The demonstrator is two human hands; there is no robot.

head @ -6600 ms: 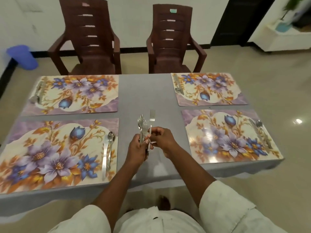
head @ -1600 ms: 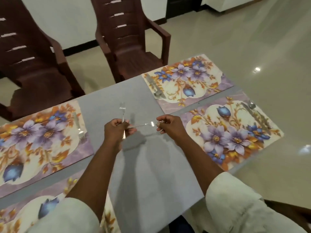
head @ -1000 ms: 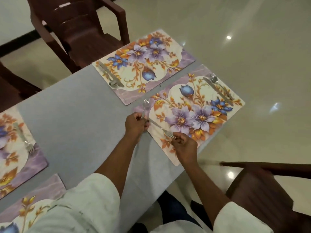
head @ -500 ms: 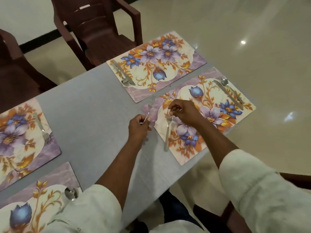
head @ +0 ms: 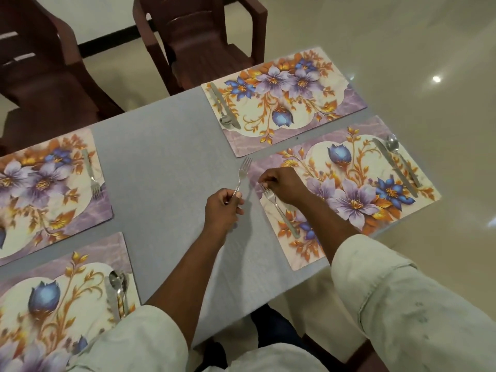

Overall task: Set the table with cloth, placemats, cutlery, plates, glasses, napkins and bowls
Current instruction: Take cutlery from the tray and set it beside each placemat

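A grey cloth covers the table, with several floral placemats on it. My left hand grips a fork by its handle, tines pointing away, over the cloth beside the near right placemat. A second fork lies along that mat's left side. My right hand hovers over it with curled fingers pinching its tine end. A knife and spoon lie on the same mat's right side.
The far right placemat carries a knife and spoon. The far left placemat has a fork. The near left placemat has a spoon and knife. Two brown chairs stand behind the table.
My right hand has laid one fork on the near right placemat's left side and stays at its tines. My left hand went from several forks to one.
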